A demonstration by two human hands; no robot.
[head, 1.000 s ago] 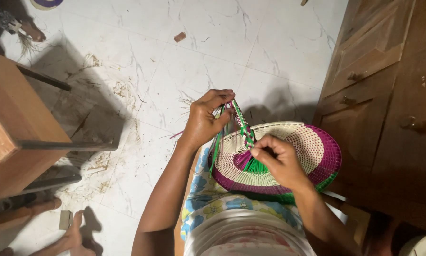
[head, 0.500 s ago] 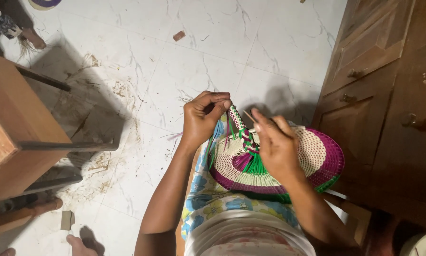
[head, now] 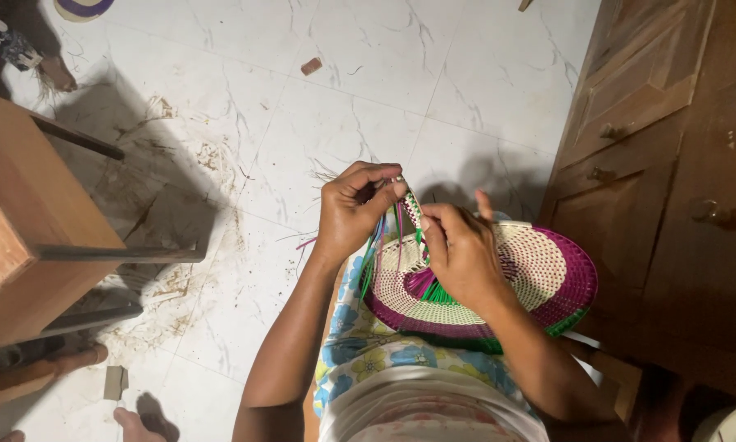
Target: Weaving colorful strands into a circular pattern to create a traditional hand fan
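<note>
A round woven basket (head: 548, 274) in cream, magenta and green lies tilted on my lap, over a floral cloth (head: 360, 323). My left hand (head: 352, 209) pinches the basket's upright edge and its loose green and purple strands (head: 384, 245) at the top left. My right hand (head: 458, 250) rests on the basket's inner face, fingers closed on a strand right beside the left hand's fingertips. The two hands nearly touch at the rim.
A wooden stool or table (head: 32, 237) stands at the left on the white marble floor (head: 368, 74), with straw scraps scattered around it. A dark wooden cabinet with drawers (head: 671, 164) fills the right side. Another person's toes (head: 139, 421) show at the bottom left.
My right hand has moved up from the basket's centre to the rim, meeting my left hand. The basket's edge has tipped more upright.
</note>
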